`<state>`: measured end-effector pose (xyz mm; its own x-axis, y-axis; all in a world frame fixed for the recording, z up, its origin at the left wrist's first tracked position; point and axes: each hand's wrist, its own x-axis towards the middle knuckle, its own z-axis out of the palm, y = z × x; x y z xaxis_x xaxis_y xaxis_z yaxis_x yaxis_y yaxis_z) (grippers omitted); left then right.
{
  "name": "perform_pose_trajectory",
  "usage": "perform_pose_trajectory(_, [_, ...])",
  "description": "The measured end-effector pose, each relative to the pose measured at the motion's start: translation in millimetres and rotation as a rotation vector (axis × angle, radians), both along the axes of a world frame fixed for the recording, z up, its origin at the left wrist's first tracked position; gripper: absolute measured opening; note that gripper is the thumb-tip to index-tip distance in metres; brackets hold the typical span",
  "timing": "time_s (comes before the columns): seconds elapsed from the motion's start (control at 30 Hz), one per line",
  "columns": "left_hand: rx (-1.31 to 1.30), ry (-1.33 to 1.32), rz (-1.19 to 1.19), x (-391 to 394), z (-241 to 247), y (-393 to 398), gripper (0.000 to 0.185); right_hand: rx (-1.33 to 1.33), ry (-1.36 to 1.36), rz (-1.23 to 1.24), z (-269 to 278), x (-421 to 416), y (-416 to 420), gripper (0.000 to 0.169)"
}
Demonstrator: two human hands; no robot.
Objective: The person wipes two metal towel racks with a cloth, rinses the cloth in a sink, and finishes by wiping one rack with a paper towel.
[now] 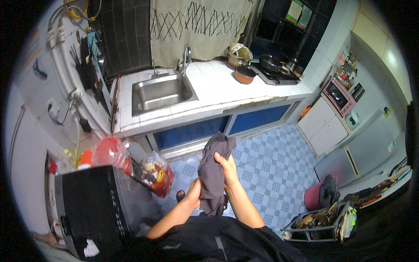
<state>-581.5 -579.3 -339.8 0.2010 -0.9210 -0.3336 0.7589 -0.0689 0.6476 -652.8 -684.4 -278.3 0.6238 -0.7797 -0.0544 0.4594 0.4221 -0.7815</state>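
Observation:
A dark grey cloth (212, 177), bunched and folded, is held in front of my body above the tiled floor. My right hand (230, 168) grips its right side, with the thumb lying over the fabric. Lower down, my left hand (195, 191) holds the left edge, its fingers mostly hidden behind the cloth. One end of the fabric hangs down toward my black shirt (203, 235). Whether the cloth is a garment or a towel cannot be told.
Ahead stands a white tiled counter (212, 88) with a steel sink (163, 93), an orange pot (245, 75) and a gas stove (278, 75). A filled bin bag (158, 178) and a black appliance (86, 203) are at left. A rack (314, 226) and pink bin (312, 198) stand right.

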Motion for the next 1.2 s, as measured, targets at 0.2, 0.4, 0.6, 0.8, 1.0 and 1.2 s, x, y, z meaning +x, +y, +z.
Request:
perform_pose_trajectory(0.2, [-0.025,-0.031,-0.029,106,-21,-74,0.041,0.019,0.138,-0.105,-6,98,-98,0.037])
perform_pose_trajectory(0.4, [0.136,-0.196,0.182,196,-23,-124,0.034,0.079,0.209,-0.073,-49,167,-190,0.036])
perform_pose_trajectory(0.6, [0.136,-0.229,0.345,282,-40,-181,0.024,0.218,0.28,0.128,-108,239,-307,0.029])
perform_pose_trajectory(0.8, [0.261,-0.395,0.509,369,-33,-262,0.026,0.252,0.361,0.281,-165,331,-423,0.023])
perform_pose_trajectory(1.0, [0.266,-0.613,0.524,485,-42,-373,0.02,0.374,0.417,0.47,-171,395,-462,0.026])
perform_pose_trajectory(1.2, [0.24,-1.094,0.305,606,-57,-531,0.02,0.55,0.451,0.471,-158,417,-478,0.024])
